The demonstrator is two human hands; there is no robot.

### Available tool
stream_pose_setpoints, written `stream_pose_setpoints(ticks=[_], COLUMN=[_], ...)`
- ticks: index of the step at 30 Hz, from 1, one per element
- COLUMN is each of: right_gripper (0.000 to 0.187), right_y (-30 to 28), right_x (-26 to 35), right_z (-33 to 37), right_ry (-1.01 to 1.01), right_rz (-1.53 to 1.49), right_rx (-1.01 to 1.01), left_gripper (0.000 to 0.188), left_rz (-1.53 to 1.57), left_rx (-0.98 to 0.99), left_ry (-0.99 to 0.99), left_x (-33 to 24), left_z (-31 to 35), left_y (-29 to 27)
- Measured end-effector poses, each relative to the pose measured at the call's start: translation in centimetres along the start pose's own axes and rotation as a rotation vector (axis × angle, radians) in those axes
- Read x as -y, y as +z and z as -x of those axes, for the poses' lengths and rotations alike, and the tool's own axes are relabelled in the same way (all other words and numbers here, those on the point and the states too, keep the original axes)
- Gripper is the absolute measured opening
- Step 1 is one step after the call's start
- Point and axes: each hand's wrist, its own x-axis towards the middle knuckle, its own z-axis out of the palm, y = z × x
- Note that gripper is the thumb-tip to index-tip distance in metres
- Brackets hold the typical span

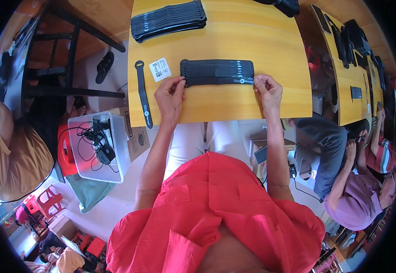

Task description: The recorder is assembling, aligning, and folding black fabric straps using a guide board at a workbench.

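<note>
A row of overlapping black straps [209,68] lies across the yellow table in front of me. The nearest strap [216,81], with white print toward its right end, runs along the front of this row. At its left end, the thumb and fingers of my left hand [170,96] are closed on it. My right hand [269,93] pinches the opposite end. Left of the row, a single black strap [142,86] with a slotted end lies lengthwise. Between that strap and the row is a white printed label [160,69].
A thick stack of black straps [168,20] sits at the table's far left, and a dark item [286,5] at its far right edge. A clear plastic bin [120,150] with black cables stands left of my legs. Other people sit at both sides near more tables.
</note>
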Motion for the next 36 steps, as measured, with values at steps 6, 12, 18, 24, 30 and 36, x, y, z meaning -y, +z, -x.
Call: stream_pose_setpoints(ticks=[6,12,18,24,30,36], right_gripper=[0.006,0.006,0.005,0.006,0.006,0.006], right_y=[0.22,0.32,0.13,0.21,0.51,0.25], right_x=[0.00,-0.27,-0.32,-0.36,-0.34,-0.38], right_z=[0.07,0.06,0.05,0.03,0.10,0.24], right_ry=[-0.018,-0.008,-0.017,-0.030,-0.005,0.035], right_rz=[0.005,-0.021,-0.001,0.081,0.074,0.074], right_rx=[-0.026,-0.019,-0.024,-0.046,-0.071,-0.074], left_gripper=[0.009,0.009,0.008,0.008,0.008,0.009], left_rz=[0.056,0.030,0.049,0.043,0.048,0.058], left_rx=[-0.029,-0.047,-0.043,-0.046,-0.054,-0.057], left_ry=[-0.057,-0.071,-0.046,-0.055,-0.055,-0.055], left_x=[-0.29,-0.27,0.14,-0.12,-0.01,-0.09], left_z=[0.04,0.03,0.00,-0.03,-0.13,-0.05], left_y=[0.35,0.33,0.47,0.53,0.40,0.64])
